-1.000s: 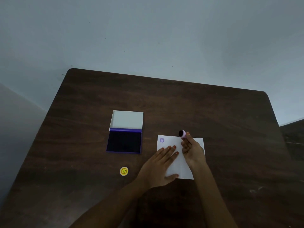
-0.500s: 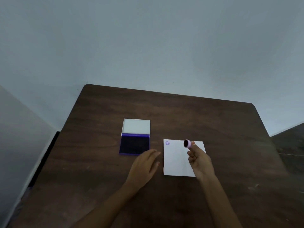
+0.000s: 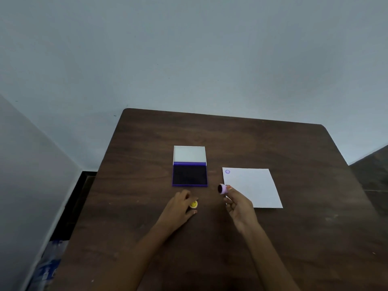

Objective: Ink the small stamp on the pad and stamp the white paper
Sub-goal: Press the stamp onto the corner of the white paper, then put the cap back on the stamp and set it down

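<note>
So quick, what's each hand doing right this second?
Left hand: fingers closing around the small yellow disc on the table; whether it grips it yet cannot be told.
Right hand: closed on the small purple stamp, held above the table.

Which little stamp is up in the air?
The purple stamp, pinched in the right hand. The yellow stamp sits on the table under the left hand.

Wide bare stretches of the dark wooden table (image 3: 241, 139) lie beyond and to the right of everything. The open purple ink pad (image 3: 190, 175) with its raised white lid sits left of the white paper sheet (image 3: 252, 185), a clear strip of wood between them. The left hand (image 3: 178, 208) covers the yellow round cap (image 3: 193, 204) just before the pad's near edge; the right hand (image 3: 239, 203), holding the small pink stamp (image 3: 222, 189), overlaps the paper's near-left corner.
</note>
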Demonstrator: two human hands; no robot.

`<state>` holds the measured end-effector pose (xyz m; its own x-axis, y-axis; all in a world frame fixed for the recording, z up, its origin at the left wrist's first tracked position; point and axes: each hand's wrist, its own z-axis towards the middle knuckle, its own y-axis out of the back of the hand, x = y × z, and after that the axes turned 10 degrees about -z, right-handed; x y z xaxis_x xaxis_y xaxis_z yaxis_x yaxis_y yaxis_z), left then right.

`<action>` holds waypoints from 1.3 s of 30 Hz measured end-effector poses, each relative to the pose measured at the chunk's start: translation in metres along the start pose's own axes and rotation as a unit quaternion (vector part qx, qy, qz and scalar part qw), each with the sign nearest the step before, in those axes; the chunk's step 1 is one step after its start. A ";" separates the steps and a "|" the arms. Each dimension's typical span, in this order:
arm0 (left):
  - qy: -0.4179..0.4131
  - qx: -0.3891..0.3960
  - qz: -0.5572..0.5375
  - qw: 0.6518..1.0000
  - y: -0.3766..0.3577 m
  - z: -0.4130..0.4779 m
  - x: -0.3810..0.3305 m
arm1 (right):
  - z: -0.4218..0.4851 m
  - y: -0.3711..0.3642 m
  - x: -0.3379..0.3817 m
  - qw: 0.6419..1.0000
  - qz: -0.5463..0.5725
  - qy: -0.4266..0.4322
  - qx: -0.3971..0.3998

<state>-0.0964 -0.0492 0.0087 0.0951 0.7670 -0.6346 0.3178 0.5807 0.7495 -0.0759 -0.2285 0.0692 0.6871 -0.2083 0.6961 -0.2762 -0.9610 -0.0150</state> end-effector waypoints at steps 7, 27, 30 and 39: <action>0.075 -0.052 -0.113 0.989 0.009 0.001 -0.011 | -0.010 -0.008 -0.017 1.000 0.003 0.011 0.023; 0.259 -0.045 -0.824 0.503 0.042 -0.017 -0.041 | -0.006 -0.038 -0.035 0.971 -0.161 0.179 0.002; 0.248 -0.033 -0.814 0.524 0.043 -0.017 -0.044 | -0.010 -0.035 -0.033 0.958 -0.181 0.221 0.004; 0.231 -0.039 -0.791 0.565 0.045 -0.020 -0.049 | -0.015 -0.036 -0.034 0.943 -0.204 0.264 -0.011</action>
<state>-0.1059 -0.0557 0.0774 -0.5117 -0.7506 -0.4180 -0.3847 0.6352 -0.6697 -0.0993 -0.1845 0.0571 0.3103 0.3023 0.9013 -0.0791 -0.9366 0.3413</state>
